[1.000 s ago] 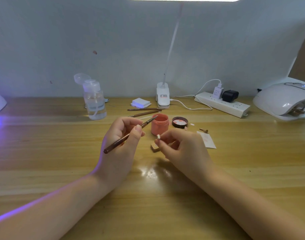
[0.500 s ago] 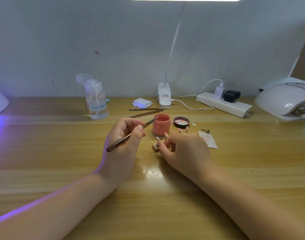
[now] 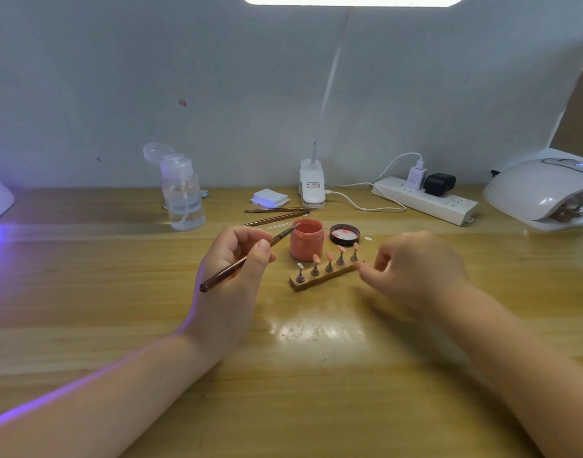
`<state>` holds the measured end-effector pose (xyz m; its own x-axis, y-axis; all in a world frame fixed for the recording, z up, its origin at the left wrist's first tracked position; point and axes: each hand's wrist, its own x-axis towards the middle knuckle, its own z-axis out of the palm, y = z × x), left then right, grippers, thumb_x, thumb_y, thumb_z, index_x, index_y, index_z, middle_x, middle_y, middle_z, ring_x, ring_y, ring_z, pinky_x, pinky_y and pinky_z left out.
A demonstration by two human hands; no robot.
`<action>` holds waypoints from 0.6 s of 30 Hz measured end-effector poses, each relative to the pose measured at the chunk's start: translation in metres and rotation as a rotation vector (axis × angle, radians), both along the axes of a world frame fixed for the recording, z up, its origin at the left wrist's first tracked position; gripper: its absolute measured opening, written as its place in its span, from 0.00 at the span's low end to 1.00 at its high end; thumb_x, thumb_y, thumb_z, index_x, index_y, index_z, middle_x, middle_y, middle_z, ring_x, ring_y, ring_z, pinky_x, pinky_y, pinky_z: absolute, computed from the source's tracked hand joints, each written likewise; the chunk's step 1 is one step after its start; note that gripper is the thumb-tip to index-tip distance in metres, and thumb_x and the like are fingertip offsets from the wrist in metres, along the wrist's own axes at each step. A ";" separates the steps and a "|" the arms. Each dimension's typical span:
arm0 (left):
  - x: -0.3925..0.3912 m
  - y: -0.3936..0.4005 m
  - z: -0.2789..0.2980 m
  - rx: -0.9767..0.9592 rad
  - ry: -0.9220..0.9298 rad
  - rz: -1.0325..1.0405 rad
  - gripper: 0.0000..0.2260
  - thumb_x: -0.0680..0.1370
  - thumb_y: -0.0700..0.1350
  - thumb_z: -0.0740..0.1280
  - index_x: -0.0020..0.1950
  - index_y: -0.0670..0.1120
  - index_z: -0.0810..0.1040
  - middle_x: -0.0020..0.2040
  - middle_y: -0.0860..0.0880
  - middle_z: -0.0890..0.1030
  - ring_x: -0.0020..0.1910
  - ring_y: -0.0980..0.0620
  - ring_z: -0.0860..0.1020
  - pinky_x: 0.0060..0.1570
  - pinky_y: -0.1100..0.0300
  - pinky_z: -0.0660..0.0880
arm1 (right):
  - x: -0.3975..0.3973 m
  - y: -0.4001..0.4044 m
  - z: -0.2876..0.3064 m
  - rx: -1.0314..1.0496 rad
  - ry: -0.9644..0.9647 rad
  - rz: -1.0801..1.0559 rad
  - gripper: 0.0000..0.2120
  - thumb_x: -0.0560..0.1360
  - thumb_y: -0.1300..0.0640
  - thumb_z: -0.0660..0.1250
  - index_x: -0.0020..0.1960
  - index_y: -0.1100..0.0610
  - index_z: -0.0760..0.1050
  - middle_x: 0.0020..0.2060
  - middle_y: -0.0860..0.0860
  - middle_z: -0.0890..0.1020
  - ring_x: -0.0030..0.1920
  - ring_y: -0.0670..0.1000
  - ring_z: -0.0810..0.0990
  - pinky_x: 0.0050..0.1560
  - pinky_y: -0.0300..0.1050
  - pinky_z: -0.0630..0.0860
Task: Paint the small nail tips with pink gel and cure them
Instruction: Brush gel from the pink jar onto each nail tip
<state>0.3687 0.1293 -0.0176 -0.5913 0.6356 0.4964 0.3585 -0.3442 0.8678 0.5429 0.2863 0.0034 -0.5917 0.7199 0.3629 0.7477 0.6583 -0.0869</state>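
Wooden surface [image 3: 85, 292] | brush [image 3: 247, 257] gripped by left hand [image 3: 234, 276] | right hand [image 3: 415, 272] blurred, loosely curled, nothing held, beside nail-tip stand [image 3: 326, 276] | pink gel jar [image 3: 306, 239] uncapped

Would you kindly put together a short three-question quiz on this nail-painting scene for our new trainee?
1. True or false: the left hand grips the brush.
2. How many nail tips on the wooden stand look pink? A) two B) four C) five
3. Fill in: the lid lies to the ____ of the pink gel jar in the head view.

Key
1. True; its fingers pinch the handle, bristles towards the jar.
2. B; the leftmost tip looks pale and unpainted, the other four pink.
3. Right; it lies with its inside up, smeared pink. The right hand is blurred by the stand's right end and seems to hold nothing.
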 end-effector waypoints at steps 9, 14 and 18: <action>0.000 0.001 0.001 -0.005 -0.008 0.003 0.05 0.74 0.49 0.63 0.48 0.52 0.78 0.40 0.55 0.82 0.44 0.56 0.80 0.43 0.70 0.74 | -0.006 0.022 -0.014 -0.257 0.019 0.018 0.27 0.69 0.30 0.64 0.61 0.43 0.77 0.39 0.41 0.77 0.43 0.46 0.76 0.37 0.43 0.74; -0.001 0.000 0.001 -0.002 -0.010 0.016 0.05 0.75 0.49 0.63 0.48 0.53 0.78 0.40 0.54 0.82 0.44 0.56 0.80 0.44 0.70 0.75 | -0.004 0.024 -0.012 -0.323 0.092 0.067 0.23 0.64 0.29 0.68 0.50 0.43 0.81 0.32 0.43 0.74 0.34 0.44 0.72 0.30 0.40 0.63; -0.003 0.001 0.002 0.025 -0.024 0.049 0.05 0.76 0.47 0.63 0.48 0.51 0.78 0.39 0.55 0.82 0.43 0.59 0.80 0.44 0.72 0.73 | -0.002 0.024 -0.013 -0.364 0.043 0.132 0.25 0.66 0.29 0.66 0.59 0.38 0.76 0.33 0.43 0.74 0.33 0.43 0.72 0.30 0.40 0.61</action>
